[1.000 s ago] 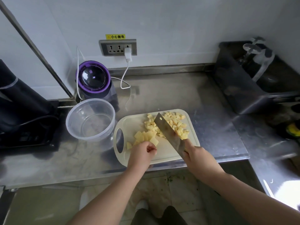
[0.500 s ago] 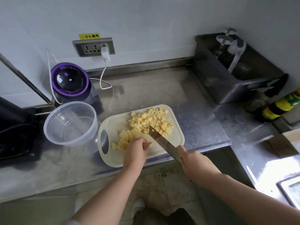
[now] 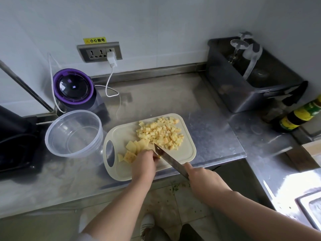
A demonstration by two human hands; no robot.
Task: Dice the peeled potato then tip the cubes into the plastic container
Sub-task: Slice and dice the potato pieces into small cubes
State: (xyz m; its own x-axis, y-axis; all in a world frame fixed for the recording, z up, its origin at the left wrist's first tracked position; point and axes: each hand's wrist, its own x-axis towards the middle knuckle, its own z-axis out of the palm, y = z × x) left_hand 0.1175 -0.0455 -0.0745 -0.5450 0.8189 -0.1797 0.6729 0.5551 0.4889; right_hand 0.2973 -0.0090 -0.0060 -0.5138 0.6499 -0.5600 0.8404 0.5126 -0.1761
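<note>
Risk, imo: knife (image 3: 166,158) edge right against L hand (image 3: 143,162) knuckles; slip on wet potato = nicked finger. Empty plastic container (image 3: 74,134) well left of fingers. Uncut potato slices (image 3: 132,147) pinned to board (image 3: 185,153) under curled L fingers. R hand (image 3: 202,178) wrapped round knife handle. Diced cubes (image 3: 161,131) just right/fwd of L fingertips, past blade.

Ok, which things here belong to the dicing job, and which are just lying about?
In use: left hand holding the potato slices, right hand gripping the knife, diced cubes, cutting board, plastic container.

Lying about: purple appliance, white charger, metal bin, sauce bottle.
</note>
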